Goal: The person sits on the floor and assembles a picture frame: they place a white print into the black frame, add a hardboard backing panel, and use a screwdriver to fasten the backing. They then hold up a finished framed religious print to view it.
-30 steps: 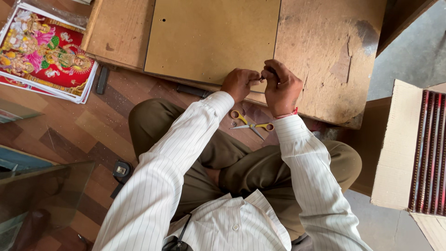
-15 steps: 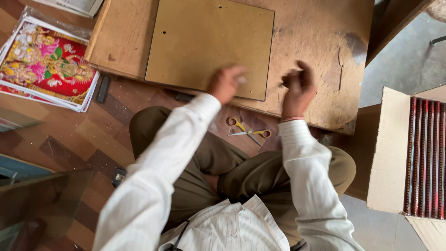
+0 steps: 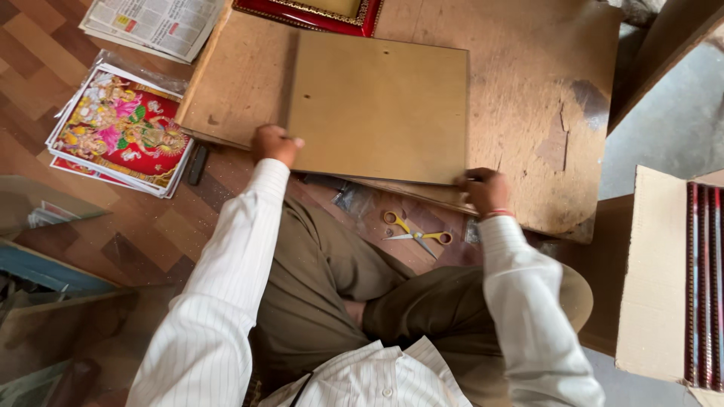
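Seated cross-legged on wood-pattern floor (image 3: 45, 68), white striped sleeves, olive trousers in the foreground. Yellow-handled scissors (image 3: 416, 235) lying on the floor just ahead of the knees, blades closed or nearly so, between the two forearms, untouched. Small clear plastic wrapper (image 3: 351, 199) beside them, near the board edge.

Left hand (image 3: 274, 144) curled at the near-left corner of brown backing board (image 3: 378, 105), fingers bent around the edge, gripping it. Right hand (image 3: 483, 190) closed on the near-right corner of the same board, fingers wrapped over the edge, red thread at the wrist. Backing board flat, lying on top of the larger worn wooden work board (image 3: 543, 113), roughly centred, near edge overhanging toward the lap.

Left on the floor: stack of colourful religious prints (image 3: 121, 128) in plastic sleeve, dark small object (image 3: 197, 163) just beside it. Glass sheets (image 3: 53, 226) at lower left. Right: open cardboard box (image 3: 652, 279) with red and gold moulding strips (image 3: 705, 286) inside.

Farther off: folded newspaper (image 3: 154, 22) at top left, red and gold picture frame (image 3: 309, 13) at the top edge, touching the far side of the work board.
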